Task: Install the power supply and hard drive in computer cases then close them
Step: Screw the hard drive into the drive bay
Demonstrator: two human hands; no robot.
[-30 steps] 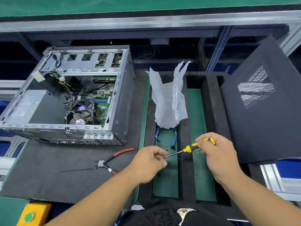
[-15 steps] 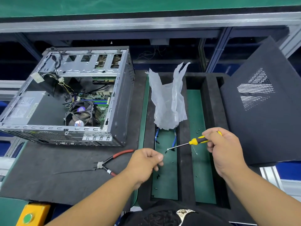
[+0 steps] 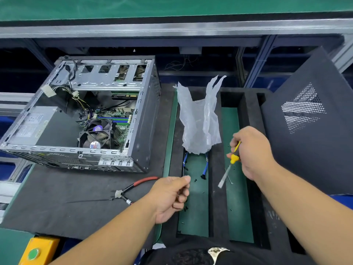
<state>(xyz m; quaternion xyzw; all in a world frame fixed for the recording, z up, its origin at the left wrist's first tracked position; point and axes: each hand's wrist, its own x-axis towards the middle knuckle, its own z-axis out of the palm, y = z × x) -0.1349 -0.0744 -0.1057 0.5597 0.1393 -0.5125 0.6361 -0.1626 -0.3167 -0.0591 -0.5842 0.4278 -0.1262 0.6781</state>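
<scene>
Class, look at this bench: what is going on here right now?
A person is assembling a computer. The right hand grips a yellow-handled screwdriver, tip down over the foam parts tray. The left hand has its fingers curled; what it holds, if anything, cannot be seen. The computer case lies open on its side, and its side panel stands off to the right.

1. Long-nose pliers [image 3: 122, 194] with red handles lie on the dark mat [image 3: 57, 207] of the desk, jaws pointing left.
2. A crumpled clear plastic bag [image 3: 200, 119] stands in the black foam tray [image 3: 215, 169], over the far end of a green-floored slot.
3. Blue cables [image 3: 205, 167] (two, partly under the bag) lie in that slot.
4. A yellow box [image 3: 38, 251] with a green button sits at the desk's near edge.
</scene>
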